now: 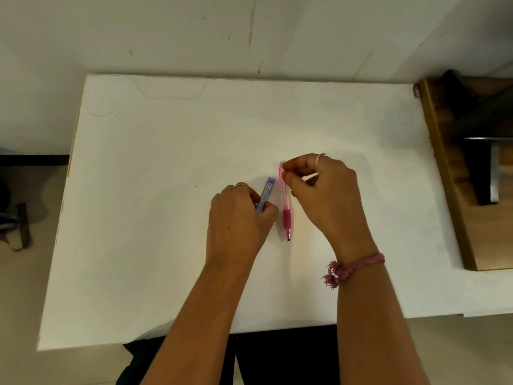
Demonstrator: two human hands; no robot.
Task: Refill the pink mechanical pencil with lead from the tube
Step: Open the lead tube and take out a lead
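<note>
- The pink mechanical pencil [286, 207] lies near the middle of the white worktop [166, 218], its length running away from the person, with the dark tip at the near end and the darker pink rubber sleeve just above that tip.
- The right hand [322, 195] has its grip closed on the pencil's far end, thumb and forefinger pinched on the cap area; the very top of the pencil is blurred, so whether the cap is on or off cannot be told.
- A silver ring [320, 156] sits on one finger of that hand, and a frayed pink thread band [352, 266] circles its wrist.
- The blue lead tube [266, 194] lies just left of the pencil, tilted slightly, not touching it.
- The left hand [240, 218] grips the tube's near end between thumb and fingers, with the far end sticking out past the knuckles; a ring shows on this hand too.
- Both forearms reach in from the near edge of the worktop.
- A wooden piece of furniture [455, 176] stands just beside the worktop's right edge.
- A pale wall with faint marks rises behind.
</note>
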